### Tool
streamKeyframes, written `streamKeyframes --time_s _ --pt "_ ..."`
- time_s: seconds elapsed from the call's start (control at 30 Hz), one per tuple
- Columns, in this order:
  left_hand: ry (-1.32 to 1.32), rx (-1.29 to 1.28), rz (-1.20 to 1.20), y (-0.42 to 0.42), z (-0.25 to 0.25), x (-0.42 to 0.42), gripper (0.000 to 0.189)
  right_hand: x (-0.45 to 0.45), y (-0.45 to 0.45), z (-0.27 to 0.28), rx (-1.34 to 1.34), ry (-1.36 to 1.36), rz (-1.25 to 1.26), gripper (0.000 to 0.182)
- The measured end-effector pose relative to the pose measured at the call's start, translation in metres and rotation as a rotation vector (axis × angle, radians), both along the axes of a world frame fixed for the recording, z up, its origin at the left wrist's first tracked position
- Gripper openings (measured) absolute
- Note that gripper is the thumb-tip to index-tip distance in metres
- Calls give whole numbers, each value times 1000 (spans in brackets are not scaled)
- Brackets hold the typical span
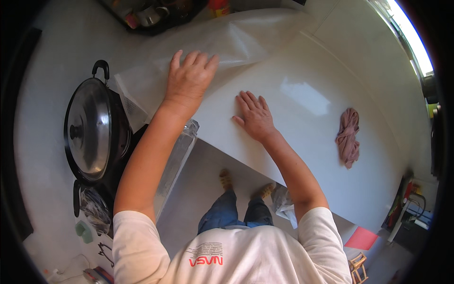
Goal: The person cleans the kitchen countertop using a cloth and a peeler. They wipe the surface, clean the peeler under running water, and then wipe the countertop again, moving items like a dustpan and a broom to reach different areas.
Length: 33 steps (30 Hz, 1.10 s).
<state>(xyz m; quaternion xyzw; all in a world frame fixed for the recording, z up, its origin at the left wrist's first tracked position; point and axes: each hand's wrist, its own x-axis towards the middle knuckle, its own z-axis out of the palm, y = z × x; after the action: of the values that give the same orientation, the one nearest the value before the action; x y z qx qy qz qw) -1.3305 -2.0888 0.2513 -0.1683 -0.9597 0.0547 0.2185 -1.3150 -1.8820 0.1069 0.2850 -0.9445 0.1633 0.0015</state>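
Observation:
A clear plastic sheet (248, 41) lies wrinkled over the far left part of a glossy white table (312, 142). My left hand (193, 76) is over this sheet, palm down, with its fingers somewhat spread and bent. Its thumb is hidden, so whether it pinches the plastic cannot be seen. My right hand (256, 115) rests flat on the bare white surface, fingers extended, with nothing in it. To its right lies a crumpled mauve cloth (348, 137).
A lidded black wok (90, 129) stands at left, beside my left forearm. Below it sits a plastic-covered bundle (95, 209). A dark tray (152, 26) holds a metal cup (150, 16) at the far edge. A plastic bag (283, 204) hangs under the table's near edge.

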Motion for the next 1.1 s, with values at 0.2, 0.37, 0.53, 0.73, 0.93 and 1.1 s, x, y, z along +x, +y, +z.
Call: streamKeyframes --time_s 0.2,0.37,0.53,0.73,0.93,1.1 --pt "138 6 -64 0 -11 -6 35 20 32 7 82 -35 -50 57" --pt "36 -26 -39 -3 -7 -5 40 37 78 16 151 -110 -188 54" --pt "59 -42 -45 -9 -13 -4 42 14 218 37 212 320 -661 44" --pt "71 -12 -71 -17 -24 -6 43 17 135 19 -6 155 -163 50" --pt "15 -15 -53 -15 -21 -5 42 5 -2 6 55 -10 94 53" --pt "23 -22 -24 -19 -28 -4 38 11 11 3 153 -3 146 57"
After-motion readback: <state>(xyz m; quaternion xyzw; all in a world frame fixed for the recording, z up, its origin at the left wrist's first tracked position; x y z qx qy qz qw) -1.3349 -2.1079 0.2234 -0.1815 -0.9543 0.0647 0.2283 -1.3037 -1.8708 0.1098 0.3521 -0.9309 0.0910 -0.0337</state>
